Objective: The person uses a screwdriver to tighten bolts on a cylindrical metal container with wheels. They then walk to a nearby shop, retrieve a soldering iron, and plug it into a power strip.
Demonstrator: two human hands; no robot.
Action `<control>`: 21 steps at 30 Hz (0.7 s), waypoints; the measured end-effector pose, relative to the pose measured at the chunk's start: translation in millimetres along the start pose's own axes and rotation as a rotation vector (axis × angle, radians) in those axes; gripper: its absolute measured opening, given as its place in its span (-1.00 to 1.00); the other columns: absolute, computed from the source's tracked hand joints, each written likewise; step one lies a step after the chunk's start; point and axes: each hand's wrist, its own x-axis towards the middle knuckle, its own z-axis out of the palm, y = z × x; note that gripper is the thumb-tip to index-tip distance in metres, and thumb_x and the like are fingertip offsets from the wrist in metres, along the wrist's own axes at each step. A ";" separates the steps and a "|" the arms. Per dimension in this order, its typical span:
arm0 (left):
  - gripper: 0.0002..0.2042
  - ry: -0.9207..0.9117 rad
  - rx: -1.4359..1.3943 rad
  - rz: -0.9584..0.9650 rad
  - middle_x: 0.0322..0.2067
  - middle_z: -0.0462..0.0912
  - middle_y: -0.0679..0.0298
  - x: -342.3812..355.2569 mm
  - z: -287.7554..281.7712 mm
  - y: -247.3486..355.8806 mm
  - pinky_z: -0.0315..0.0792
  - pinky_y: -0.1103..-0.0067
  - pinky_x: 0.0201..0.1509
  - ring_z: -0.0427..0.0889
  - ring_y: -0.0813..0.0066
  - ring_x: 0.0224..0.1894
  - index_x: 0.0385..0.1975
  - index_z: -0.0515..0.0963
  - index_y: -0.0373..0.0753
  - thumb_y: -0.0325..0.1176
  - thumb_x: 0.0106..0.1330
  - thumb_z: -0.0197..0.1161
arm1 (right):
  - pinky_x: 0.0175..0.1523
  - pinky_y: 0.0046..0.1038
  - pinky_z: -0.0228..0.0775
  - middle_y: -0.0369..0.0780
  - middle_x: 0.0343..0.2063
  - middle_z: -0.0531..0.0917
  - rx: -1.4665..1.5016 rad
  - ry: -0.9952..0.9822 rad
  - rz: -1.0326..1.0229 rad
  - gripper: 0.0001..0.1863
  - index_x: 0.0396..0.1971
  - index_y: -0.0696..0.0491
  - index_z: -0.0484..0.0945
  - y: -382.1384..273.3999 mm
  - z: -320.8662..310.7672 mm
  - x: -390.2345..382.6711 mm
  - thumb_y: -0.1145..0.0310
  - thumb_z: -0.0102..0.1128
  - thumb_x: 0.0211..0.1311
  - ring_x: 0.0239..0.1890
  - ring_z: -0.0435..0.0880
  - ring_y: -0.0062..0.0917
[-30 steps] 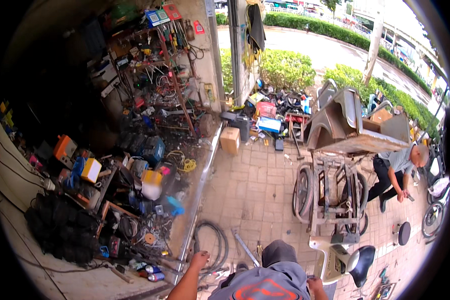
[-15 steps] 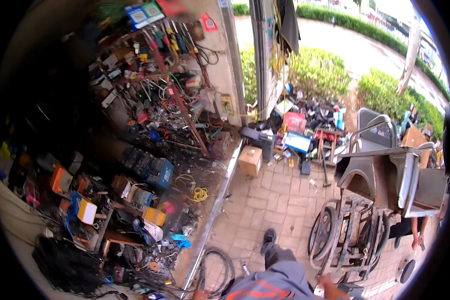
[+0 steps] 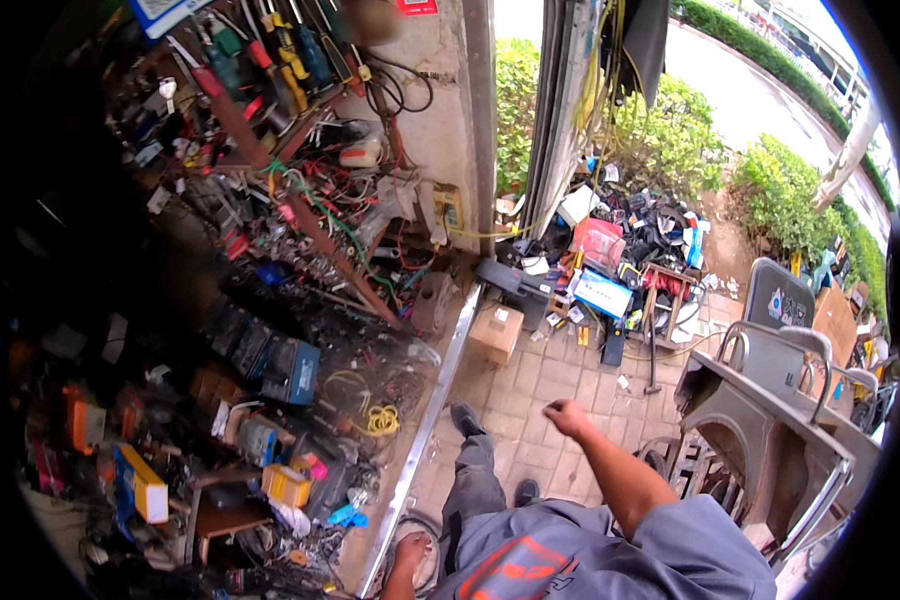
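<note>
The right hand (image 3: 567, 417) swings forward as a closed, empty fist above the paved floor (image 3: 540, 385), likely balancing a stride. The left hand (image 3: 411, 552) hangs low beside a coiled tyre (image 3: 432, 545); whether it grips anything I cannot tell.

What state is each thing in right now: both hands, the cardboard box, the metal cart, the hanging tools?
Right hand: closed in a fist, raised, nothing visible in its grip.
Left hand: low by the coiled tyre, grip unclear.
Cardboard box: closed, flat on the paving.
Metal cart: upright, standing on the paving.
Hanging tools: racked on the wall.
</note>
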 end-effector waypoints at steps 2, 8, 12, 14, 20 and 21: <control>-0.71 -0.009 -0.045 -0.099 -0.35 0.63 0.16 38.7 -1.8 25.8 0.47 0.55 -0.41 0.63 0.41 -0.42 -0.13 0.49 -0.36 -0.28 0.29 0.10 | -0.10 -0.35 0.46 -0.02 -0.33 0.66 -0.083 -0.081 -0.036 -0.63 -0.33 0.16 0.63 -26.1 14.8 30.2 0.15 0.18 0.03 -0.24 0.65 -0.22; -0.71 0.026 0.333 0.007 -0.54 0.63 0.12 168.3 -35.5 99.8 0.43 0.43 -0.40 0.63 0.30 -0.48 -0.40 0.58 -0.31 -0.16 0.17 0.20 | -0.09 -0.28 0.46 -0.01 -0.34 0.64 -0.244 -0.152 0.056 -0.64 -0.37 0.13 0.65 -21.1 42.8 142.8 0.14 0.17 -0.03 -0.24 0.62 -0.16; -0.71 0.097 0.393 0.239 -0.40 0.61 0.07 202.4 -40.8 258.4 0.44 0.45 -0.26 0.60 0.26 -0.37 -0.31 0.54 -0.36 -0.22 0.19 0.13 | -0.11 -0.28 0.46 0.00 -0.35 0.64 -0.197 -0.155 0.008 -0.66 -0.36 0.17 0.62 -64.6 54.9 235.8 0.20 0.18 -0.03 -0.25 0.62 -0.13; -0.73 0.175 0.529 0.187 -0.33 0.61 0.13 250.7 -41.1 300.2 0.43 0.49 -0.18 0.58 0.36 -0.28 -0.14 0.49 -0.32 -0.33 0.21 0.12 | -0.13 -0.25 0.46 0.01 -0.36 0.64 -0.196 -0.121 -0.101 -0.66 -0.34 0.16 0.62 -80.3 62.9 296.5 0.20 0.17 -0.01 -0.29 0.61 -0.11; -0.56 0.249 0.306 0.606 0.09 0.34 -0.16 367.3 32.1 462.9 0.29 0.29 0.14 0.36 -0.10 0.11 0.17 0.25 -0.31 -0.36 0.30 0.04 | -0.17 -0.27 0.45 0.02 -0.38 0.61 -0.322 -0.079 -0.305 -0.77 -0.39 0.18 0.55 -85.3 83.1 476.5 0.33 0.19 0.01 -0.28 0.59 -0.09; -0.55 0.363 0.468 0.718 0.12 0.30 -0.15 383.3 28.4 469.5 0.26 0.29 0.17 0.33 -0.11 0.14 0.19 0.22 -0.32 -0.37 0.31 0.03 | -0.18 -0.29 0.45 0.01 -0.38 0.62 -0.351 -0.083 -0.348 -0.76 -0.34 0.18 0.55 -105.6 96.7 492.8 0.34 0.17 0.04 -0.28 0.60 -0.10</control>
